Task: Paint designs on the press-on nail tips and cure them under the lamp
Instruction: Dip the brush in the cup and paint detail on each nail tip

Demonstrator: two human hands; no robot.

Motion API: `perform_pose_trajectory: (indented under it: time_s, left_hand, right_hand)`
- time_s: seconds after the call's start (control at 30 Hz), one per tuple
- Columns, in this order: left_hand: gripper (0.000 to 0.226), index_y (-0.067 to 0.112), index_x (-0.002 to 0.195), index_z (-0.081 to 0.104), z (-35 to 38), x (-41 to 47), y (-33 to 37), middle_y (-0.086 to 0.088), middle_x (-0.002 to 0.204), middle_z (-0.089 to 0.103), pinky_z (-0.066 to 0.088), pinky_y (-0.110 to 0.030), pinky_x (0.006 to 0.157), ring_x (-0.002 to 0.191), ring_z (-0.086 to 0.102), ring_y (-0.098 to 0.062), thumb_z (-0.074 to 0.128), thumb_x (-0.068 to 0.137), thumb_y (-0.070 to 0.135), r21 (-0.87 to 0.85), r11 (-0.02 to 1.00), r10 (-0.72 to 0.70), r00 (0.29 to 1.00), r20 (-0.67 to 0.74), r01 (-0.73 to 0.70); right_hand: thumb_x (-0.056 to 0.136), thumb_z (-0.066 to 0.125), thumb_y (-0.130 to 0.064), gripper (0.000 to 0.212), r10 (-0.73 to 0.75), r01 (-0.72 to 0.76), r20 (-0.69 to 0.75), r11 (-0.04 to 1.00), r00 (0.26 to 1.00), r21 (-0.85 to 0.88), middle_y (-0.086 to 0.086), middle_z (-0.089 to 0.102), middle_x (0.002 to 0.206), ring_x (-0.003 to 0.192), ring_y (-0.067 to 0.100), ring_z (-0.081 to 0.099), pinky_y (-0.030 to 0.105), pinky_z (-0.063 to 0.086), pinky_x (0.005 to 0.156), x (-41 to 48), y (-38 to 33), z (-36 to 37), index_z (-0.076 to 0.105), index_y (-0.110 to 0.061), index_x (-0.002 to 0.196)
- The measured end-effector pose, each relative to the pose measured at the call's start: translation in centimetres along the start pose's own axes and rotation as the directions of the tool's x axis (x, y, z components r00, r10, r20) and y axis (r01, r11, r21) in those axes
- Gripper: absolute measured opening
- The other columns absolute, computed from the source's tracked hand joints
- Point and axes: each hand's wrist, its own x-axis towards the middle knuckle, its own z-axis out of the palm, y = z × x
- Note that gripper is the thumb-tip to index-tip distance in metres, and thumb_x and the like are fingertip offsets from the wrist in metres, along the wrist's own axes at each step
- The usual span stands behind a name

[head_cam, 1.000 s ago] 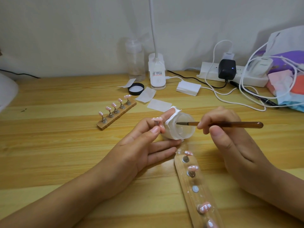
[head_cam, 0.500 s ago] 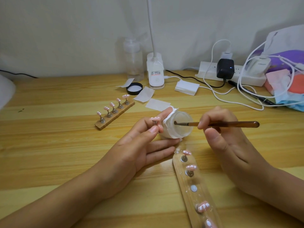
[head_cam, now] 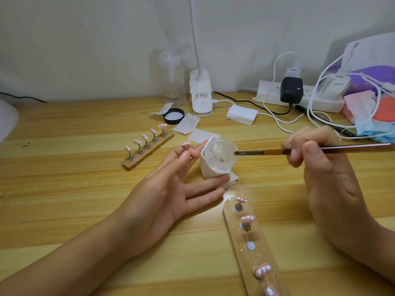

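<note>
The brush [head_cam: 333,148] is held in the grip of the right hand [head_cam: 327,174], pinched between the thumb and curled fingers close to the ferrule. The handle lies level and points to 3 o'clock. The flat bristles are laid against the rim of a small clear cup [head_cam: 222,152] at its 3 o'clock side. The cup is wrapped in white tissue [head_cam: 208,167] and stands on the desk [head_cam: 64,189] near the middle of the view.

The grip of the left hand [head_cam: 168,189] is closed at thumb and forefinger on a single nail tip [head_cam: 185,143] on a metal stem, held at 9 o'clock of the cup. The lower fingers are stretched out straight, and one is laid on the tissue at the cup's foot.

A near wooden holder [head_cam: 259,238] is seen at 6 o'clock of the cup, carrying pink tips with white marks and one bare metal dot. A far wooden holder [head_cam: 149,155] with five pink tips is set at 10 o'clock. A white lamp base [head_cam: 201,99] is placed at 12 o'clock by the wall.
</note>
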Motion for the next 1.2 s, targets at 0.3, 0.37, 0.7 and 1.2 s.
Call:
perform_pose_trajectory:
  time_s: [0.3,0.37,0.7,1.2]
  left_hand:
    - [0.013,0.019,0.095,0.051,0.0,0.0,0.0,0.006,0.142,0.054,0.049,-0.051,0.097,0.117,0.059,-0.045,0.056,0.089,0.029,-0.007,1.000,-0.006,1.000,-0.017,0.006]
    - [0.010,0.020,0.095,0.053,0.0,-0.1,-0.1,0.008,0.142,0.054,0.050,-0.050,0.097,0.117,0.060,-0.044,0.056,0.089,0.028,0.018,1.000,0.000,1.000,-0.007,0.000]
    - [0.007,0.020,0.093,0.055,0.1,-0.1,0.0,0.009,0.142,0.054,0.048,-0.050,0.099,0.117,0.060,-0.043,0.053,0.090,0.026,0.003,1.000,-0.006,1.000,-0.005,0.006]
    - [0.011,0.036,0.078,0.071,0.4,-0.1,-0.9,0.013,0.093,0.065,0.042,-0.016,0.050,0.057,0.048,-0.002,0.065,0.080,0.027,0.230,0.946,0.290,0.909,-0.298,-0.227]
  right_hand:
    - [0.084,0.047,-0.022,0.021,0.199,-0.166,-0.115,0.955,0.973,0.246,-0.011,0.053,0.078,0.075,0.010,0.049,0.018,0.043,0.073,0.7,0.4,-1.0,0.063,-0.035,0.089]
    - [0.086,0.048,-0.020,0.021,0.275,-0.231,-0.134,0.933,0.952,0.278,-0.009,0.056,0.073,0.072,0.011,0.052,0.018,0.045,0.067,0.9,0.7,-1.2,0.065,-0.033,0.090]
    - [0.088,0.043,-0.019,0.029,0.452,-0.399,-0.160,0.873,0.877,0.280,-0.006,0.060,0.066,0.069,0.008,0.056,0.020,0.044,0.063,1.3,1.1,-0.9,0.066,-0.036,0.082]
    - [0.094,0.041,-0.012,0.017,0.472,-0.339,-0.207,0.819,0.857,0.463,-0.010,0.057,0.065,0.064,0.006,0.055,0.018,0.046,0.060,1.5,1.0,-1.1,0.057,-0.020,0.091]
